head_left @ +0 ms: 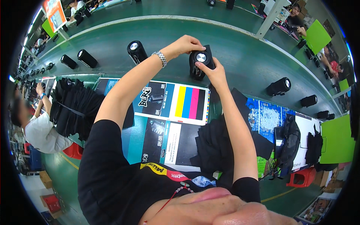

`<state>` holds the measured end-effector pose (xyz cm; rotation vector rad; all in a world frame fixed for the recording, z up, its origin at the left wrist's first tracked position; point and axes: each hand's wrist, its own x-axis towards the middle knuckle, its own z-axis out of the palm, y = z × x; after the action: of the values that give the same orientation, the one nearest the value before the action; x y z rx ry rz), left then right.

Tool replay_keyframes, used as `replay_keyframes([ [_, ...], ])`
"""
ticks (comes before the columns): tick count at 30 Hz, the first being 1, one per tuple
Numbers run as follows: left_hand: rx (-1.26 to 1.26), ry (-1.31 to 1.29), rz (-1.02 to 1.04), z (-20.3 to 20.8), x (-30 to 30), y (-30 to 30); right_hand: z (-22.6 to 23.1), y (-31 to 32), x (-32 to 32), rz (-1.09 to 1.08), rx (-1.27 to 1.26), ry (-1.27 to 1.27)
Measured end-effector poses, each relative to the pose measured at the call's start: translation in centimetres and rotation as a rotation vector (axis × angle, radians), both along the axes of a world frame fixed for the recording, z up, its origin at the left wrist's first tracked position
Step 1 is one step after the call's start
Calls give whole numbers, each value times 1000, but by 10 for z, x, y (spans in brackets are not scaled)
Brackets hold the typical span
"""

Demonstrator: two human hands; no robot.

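A black cylindrical speaker stands on the green bench, its round silver end facing up. My right hand grips its right side, with the thumb near the silver disc. My left hand bends over the far side, fingers closed at the rim on a dark flap of black cloth. How far the cloth goes round the speaker cannot be made out. Below my arms lies a loose pile of black cloth pieces, and a taller tied bundle of black cloth sits left of my left arm.
Printed sheets cover the near bench. More speakers stand along it, one left and one right. A black bag lies right, beside a bright green panel. A white rail borders the far side. Another person sits left.
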<state>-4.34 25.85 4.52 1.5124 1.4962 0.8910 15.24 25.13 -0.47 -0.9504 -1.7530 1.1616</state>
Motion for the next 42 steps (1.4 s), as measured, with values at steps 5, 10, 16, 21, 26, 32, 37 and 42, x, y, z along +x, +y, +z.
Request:
replay_keyframes([
  [5,705,487,-13,-4,17,-3,0,11,9,-6,-75,1],
  [10,980,538,60,-6,29,-22,6,11,16,52,-156,82],
  [16,1064,510,63,-4,42,-24,13,19,26,80,-174,-79],
  [21,1065,398,16,-5,59,-22,13,34,43,39,-322,-71],
  [26,985,254,105,-23,43,-24,11,32,30,-31,50,-86],
  [32,804,65,104,-19,55,-40,37,49,92,298,-84,-538],
  [37,415,-612,381,-36,75,-1,5,93,75,-42,-280,-305],
  [42,227,-1043,403,-69,108,7,-29,72,0,-411,-394,701],
])
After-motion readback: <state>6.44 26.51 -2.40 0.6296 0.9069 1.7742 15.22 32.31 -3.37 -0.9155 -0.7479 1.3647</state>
